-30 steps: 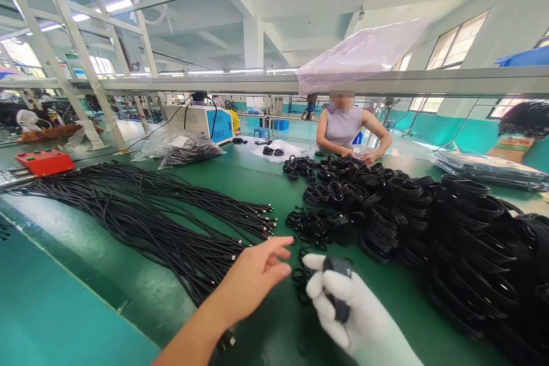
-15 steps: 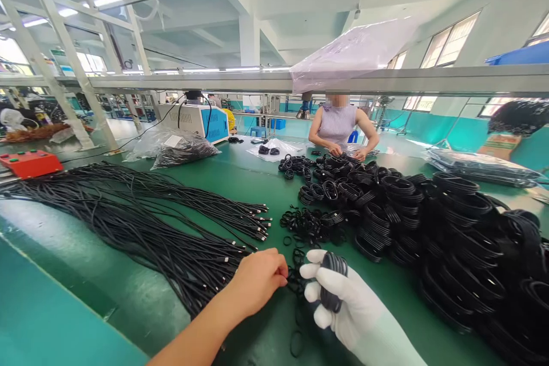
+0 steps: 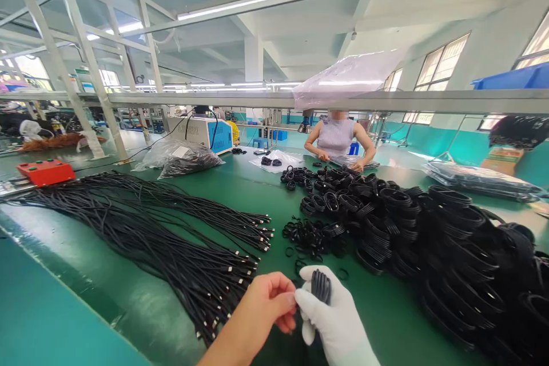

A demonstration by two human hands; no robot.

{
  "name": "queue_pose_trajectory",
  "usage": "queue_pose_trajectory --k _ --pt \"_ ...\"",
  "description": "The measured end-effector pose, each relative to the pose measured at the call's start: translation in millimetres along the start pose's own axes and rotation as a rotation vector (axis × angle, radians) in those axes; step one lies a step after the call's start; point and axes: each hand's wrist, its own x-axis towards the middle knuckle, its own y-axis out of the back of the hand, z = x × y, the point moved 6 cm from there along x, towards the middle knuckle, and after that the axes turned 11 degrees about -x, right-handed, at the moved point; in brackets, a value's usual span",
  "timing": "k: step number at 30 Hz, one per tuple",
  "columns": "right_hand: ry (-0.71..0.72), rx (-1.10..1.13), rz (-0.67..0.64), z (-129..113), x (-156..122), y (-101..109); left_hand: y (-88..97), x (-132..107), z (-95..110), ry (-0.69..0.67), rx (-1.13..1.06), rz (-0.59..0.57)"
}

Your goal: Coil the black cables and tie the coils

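Observation:
My right hand, in a white glove, grips a small coiled black cable upright near the table's front edge. My bare left hand is pinched shut right beside it, fingertips touching the glove; what it pinches is too small to name. Just beyond both hands lies a scatter of small black rings. A fan of straight black cables with metal plugs spreads out to the left.
Stacks of coiled black cables fill the right half of the green table. A person works at the far side. A red box, bagged cables and a white-blue machine stand at the back left.
My left hand reached out open to the rings, closed into a pinch and drew back to the gloved right hand. The coil in the right hand came nearer and stands upright.

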Motion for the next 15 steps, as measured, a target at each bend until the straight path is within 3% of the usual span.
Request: queue_pose_trajectory --k 4,9,15 --pt "-0.136 0.147 -0.078 16 3 -6 5.2 -3 -11 0.010 -0.029 0.015" --pt "-0.406 0.479 -0.205 16 -9 -13 8.5 -12 0 -0.002 -0.173 0.019" --pt "-0.429 0.486 -0.359 6 -13 -11 14.9 -17 13 -0.062 -0.102 0.096"
